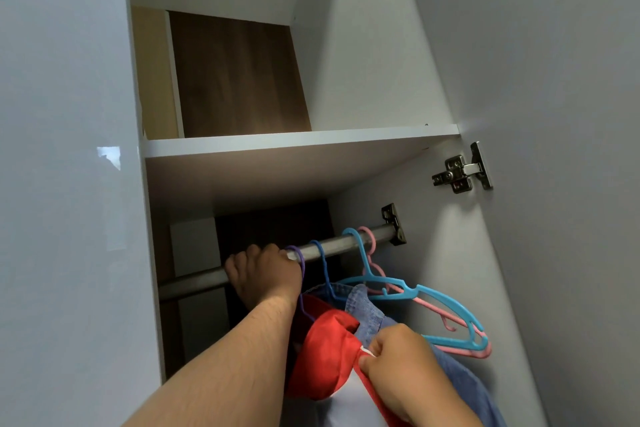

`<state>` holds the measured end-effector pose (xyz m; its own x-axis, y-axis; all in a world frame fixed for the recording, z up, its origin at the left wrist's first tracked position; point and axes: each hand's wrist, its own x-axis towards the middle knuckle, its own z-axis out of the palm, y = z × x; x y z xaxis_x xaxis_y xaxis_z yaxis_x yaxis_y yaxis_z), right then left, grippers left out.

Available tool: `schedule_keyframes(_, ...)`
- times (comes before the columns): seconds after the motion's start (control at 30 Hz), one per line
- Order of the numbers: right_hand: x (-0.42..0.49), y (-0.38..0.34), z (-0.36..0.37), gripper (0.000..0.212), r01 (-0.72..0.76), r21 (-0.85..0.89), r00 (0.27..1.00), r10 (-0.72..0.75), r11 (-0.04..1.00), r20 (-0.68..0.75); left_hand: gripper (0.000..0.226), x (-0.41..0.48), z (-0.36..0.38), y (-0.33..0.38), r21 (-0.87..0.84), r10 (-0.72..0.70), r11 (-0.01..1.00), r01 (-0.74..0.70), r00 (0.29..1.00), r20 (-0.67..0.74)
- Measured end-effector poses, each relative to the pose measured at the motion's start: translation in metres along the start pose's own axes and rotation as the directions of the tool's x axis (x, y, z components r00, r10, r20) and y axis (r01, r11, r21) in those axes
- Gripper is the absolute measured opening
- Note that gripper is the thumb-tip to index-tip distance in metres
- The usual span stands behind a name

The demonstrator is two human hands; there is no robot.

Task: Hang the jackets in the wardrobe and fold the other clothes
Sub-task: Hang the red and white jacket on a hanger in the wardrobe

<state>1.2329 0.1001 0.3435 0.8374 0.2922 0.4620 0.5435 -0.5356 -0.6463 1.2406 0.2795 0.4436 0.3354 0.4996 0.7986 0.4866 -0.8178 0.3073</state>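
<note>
left grip (265,274) curled over rail (346,243) | right grip (398,367) pinches red jacket (329,350), nearly hung | denim jacket (367,305) beside it hung | folding likely pending

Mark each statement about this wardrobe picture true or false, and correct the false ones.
1. The left hand has its fingers curled over the rail. True.
2. The right hand holds the light blue hanger. False: it pinches the edge of the red jacket.
3. The light blue hanger and the pink hanger hang on the rail with no garment on them. True.
4. The denim jacket lies on the shelf. False: it hangs below the rail, on the dark blue hanger.
</note>
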Motion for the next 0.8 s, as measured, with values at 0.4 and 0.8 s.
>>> schedule_keyframes(0.4,-0.060,0.030,0.009,0.049,-0.111,0.614,0.961,-0.072,0.781,0.266,0.036,0.000,0.002,0.000,0.002,-0.013,1.000,0.013,1.000,-0.001)
schedule_keyframes(0.8,-0.065,0.025,0.000,0.032,-0.044,0.573,0.992,-0.032,0.819,0.122,0.034,-0.002,0.004,-0.001,-0.002,0.024,1.000,-0.024,0.999,-0.030)
